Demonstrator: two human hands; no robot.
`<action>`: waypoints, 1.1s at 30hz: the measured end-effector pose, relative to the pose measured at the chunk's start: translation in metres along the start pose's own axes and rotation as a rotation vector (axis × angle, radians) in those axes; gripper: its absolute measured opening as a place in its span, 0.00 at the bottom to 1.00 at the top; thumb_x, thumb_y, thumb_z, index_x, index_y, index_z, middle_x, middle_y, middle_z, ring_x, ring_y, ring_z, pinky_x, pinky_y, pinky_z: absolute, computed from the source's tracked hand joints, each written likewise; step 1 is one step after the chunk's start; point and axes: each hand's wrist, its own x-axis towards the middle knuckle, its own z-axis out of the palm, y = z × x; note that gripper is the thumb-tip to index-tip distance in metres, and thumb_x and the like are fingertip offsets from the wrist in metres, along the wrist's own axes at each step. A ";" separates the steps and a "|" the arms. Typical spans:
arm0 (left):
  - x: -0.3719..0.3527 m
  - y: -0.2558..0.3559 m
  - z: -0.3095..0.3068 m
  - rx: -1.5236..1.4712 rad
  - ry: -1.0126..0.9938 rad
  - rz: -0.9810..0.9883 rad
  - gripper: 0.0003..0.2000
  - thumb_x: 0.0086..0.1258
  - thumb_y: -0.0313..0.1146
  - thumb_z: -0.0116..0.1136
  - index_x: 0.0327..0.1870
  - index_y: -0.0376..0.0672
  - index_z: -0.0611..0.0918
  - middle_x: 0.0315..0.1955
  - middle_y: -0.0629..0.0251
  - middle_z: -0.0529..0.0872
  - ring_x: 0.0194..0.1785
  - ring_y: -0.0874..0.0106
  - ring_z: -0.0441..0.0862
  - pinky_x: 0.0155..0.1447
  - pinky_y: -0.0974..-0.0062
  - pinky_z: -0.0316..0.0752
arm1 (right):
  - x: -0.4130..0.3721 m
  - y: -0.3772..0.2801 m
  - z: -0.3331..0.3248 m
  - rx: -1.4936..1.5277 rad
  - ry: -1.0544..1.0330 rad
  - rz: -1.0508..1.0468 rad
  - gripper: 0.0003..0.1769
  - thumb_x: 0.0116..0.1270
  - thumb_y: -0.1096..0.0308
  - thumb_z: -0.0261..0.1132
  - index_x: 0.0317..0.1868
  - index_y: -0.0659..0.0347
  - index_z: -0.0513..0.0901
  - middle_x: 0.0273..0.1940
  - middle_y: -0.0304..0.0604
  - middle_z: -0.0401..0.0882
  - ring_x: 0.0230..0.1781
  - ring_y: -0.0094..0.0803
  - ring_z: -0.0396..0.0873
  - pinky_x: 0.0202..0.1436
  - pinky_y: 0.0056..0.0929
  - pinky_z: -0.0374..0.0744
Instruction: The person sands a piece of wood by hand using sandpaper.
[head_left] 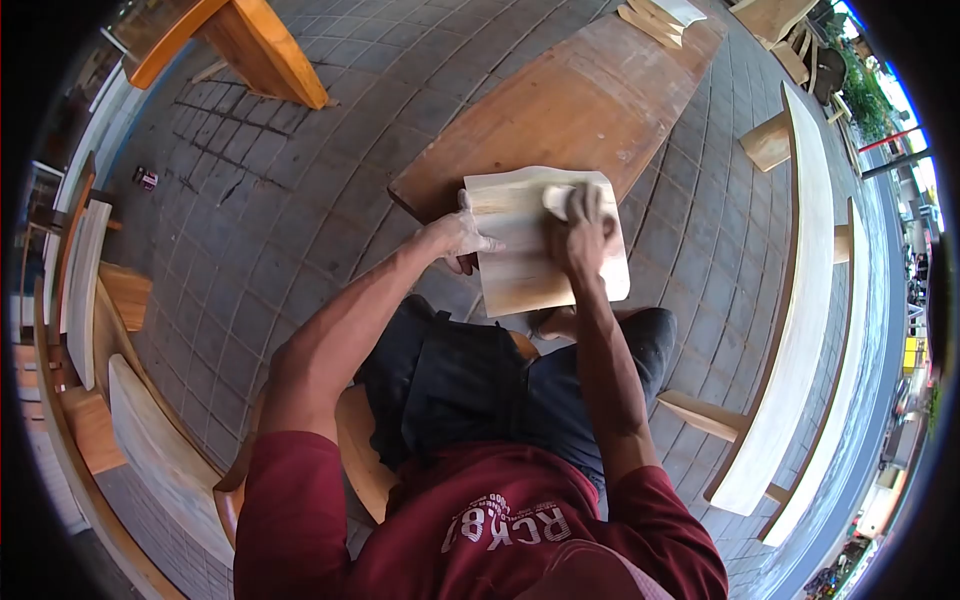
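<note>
A pale wooden board [515, 275] with a brownish grain lies tilted across the near end of a low wooden bench, above my knees. My left hand [464, 238], dusted white, grips the board's left edge, its thumb on top and other fingers partly hidden behind the edge. On the board's upper right, my right hand [584, 232] presses down, closed over a small pale pad [557, 202] that looks like folded sandpaper. Motion blurs this hand, and most of the pad is hidden under the fingers.
The wooden bench [560, 100] stretches away from me, with several thin wood pieces [655, 20] at its far end. Long pale planks on supports [790, 300] stand at right. Wooden furniture [130, 300] lines the left. A small can [146, 178] lies on the paved floor [350, 130].
</note>
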 end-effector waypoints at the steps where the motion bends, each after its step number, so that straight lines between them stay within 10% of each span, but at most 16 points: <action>1: -0.001 0.002 -0.001 0.002 -0.006 0.000 0.31 0.66 0.45 0.70 0.56 0.25 0.72 0.30 0.46 0.88 0.28 0.60 0.89 0.32 0.61 0.87 | 0.008 -0.014 0.010 0.081 -0.003 -0.071 0.32 0.67 0.64 0.58 0.73 0.53 0.71 0.80 0.45 0.57 0.82 0.42 0.51 0.76 0.59 0.45; 7: 0.001 -0.004 -0.004 -0.035 -0.037 -0.025 0.19 0.67 0.38 0.67 0.48 0.29 0.82 0.29 0.52 0.89 0.27 0.63 0.89 0.31 0.65 0.87 | 0.034 -0.105 0.029 0.233 -0.369 -0.382 0.26 0.67 0.62 0.58 0.66 0.52 0.79 0.79 0.37 0.61 0.80 0.31 0.56 0.80 0.55 0.45; 11: -0.013 0.005 0.006 -0.184 0.145 -0.021 0.28 0.70 0.35 0.66 0.64 0.34 0.67 0.34 0.42 0.87 0.29 0.55 0.89 0.32 0.54 0.87 | 0.050 -0.056 0.022 0.218 -0.332 -0.528 0.25 0.71 0.67 0.51 0.66 0.45 0.79 0.74 0.37 0.69 0.79 0.30 0.58 0.79 0.47 0.49; 14: -0.012 0.001 0.004 -0.213 0.063 0.005 0.35 0.69 0.36 0.67 0.69 0.35 0.58 0.36 0.38 0.86 0.31 0.51 0.89 0.34 0.50 0.87 | 0.064 0.011 0.008 0.315 -0.287 -0.130 0.26 0.74 0.67 0.47 0.67 0.40 0.78 0.73 0.36 0.71 0.77 0.32 0.61 0.80 0.42 0.48; 16: -0.014 0.004 0.001 -0.258 -0.006 -0.042 0.37 0.68 0.35 0.68 0.69 0.33 0.57 0.39 0.38 0.85 0.31 0.52 0.89 0.32 0.53 0.87 | 0.066 0.037 -0.019 -0.016 -0.221 -0.038 0.30 0.72 0.72 0.45 0.71 0.41 0.75 0.77 0.37 0.63 0.80 0.32 0.56 0.78 0.61 0.47; 20: 0.007 -0.006 -0.003 -0.292 -0.150 -0.088 0.34 0.70 0.35 0.65 0.69 0.34 0.59 0.41 0.37 0.85 0.30 0.50 0.89 0.31 0.55 0.88 | 0.058 0.045 0.005 -0.191 -0.125 0.084 0.33 0.69 0.71 0.52 0.75 0.43 0.68 0.82 0.35 0.51 0.83 0.37 0.48 0.76 0.67 0.45; 27: 0.008 -0.012 -0.008 -0.242 -0.219 -0.047 0.37 0.72 0.38 0.64 0.72 0.37 0.53 0.42 0.37 0.85 0.31 0.51 0.89 0.33 0.53 0.89 | 0.000 -0.054 -0.002 0.064 -0.191 -0.409 0.39 0.65 0.77 0.44 0.78 0.44 0.65 0.82 0.35 0.53 0.83 0.35 0.49 0.82 0.49 0.41; 33: -0.004 -0.005 -0.004 -0.278 -0.117 -0.069 0.39 0.74 0.37 0.61 0.72 0.38 0.46 0.44 0.37 0.84 0.31 0.52 0.89 0.34 0.51 0.89 | 0.041 0.046 -0.022 -0.022 -0.161 0.007 0.35 0.71 0.65 0.52 0.78 0.38 0.62 0.81 0.35 0.54 0.81 0.36 0.52 0.77 0.58 0.47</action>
